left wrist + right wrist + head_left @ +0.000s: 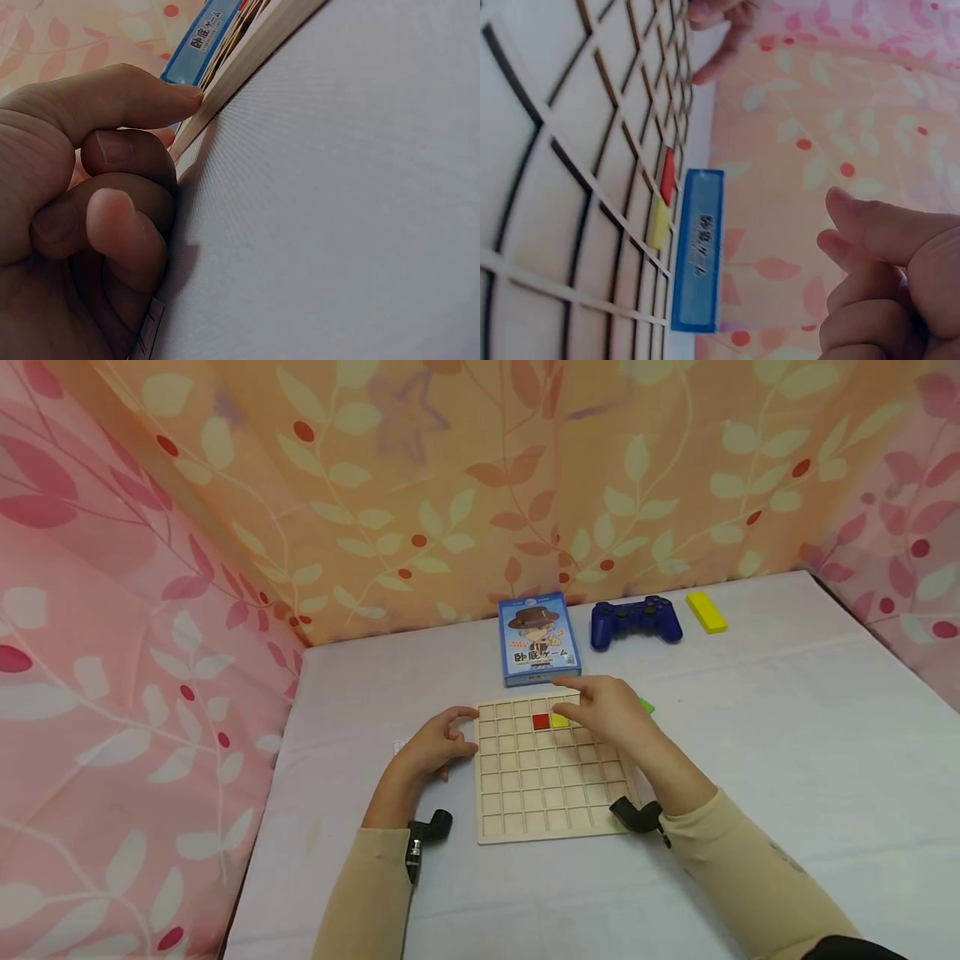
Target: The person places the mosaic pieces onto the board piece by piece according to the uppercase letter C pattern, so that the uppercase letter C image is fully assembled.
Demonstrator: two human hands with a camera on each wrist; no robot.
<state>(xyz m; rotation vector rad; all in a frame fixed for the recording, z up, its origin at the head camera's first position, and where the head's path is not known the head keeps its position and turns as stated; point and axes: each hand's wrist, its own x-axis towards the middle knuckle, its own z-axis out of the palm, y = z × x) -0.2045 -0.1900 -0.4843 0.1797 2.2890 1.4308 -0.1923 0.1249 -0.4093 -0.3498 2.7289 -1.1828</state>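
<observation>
A wooden grid board (533,799) lies flat on the white table. Side by side in its upper rows sit a red square tile (541,722) and a yellow square tile (559,721). At the board's left edge, my left hand (429,746) touches the wooden rim with thumb and index finger, the other fingers loosely bent. My right hand (609,714) hovers over the upper right of the board beside the yellow tile. In the right wrist view its thumb and index finger stand apart with nothing between them. This hand hides part of the board's right side.
Behind the board lies a blue game box (540,639), with a dark blue game controller (637,622) and a yellow block (707,612) to its right. A green piece (647,704) peeks out past my right hand. A printed card (398,747) lies partly under my left hand.
</observation>
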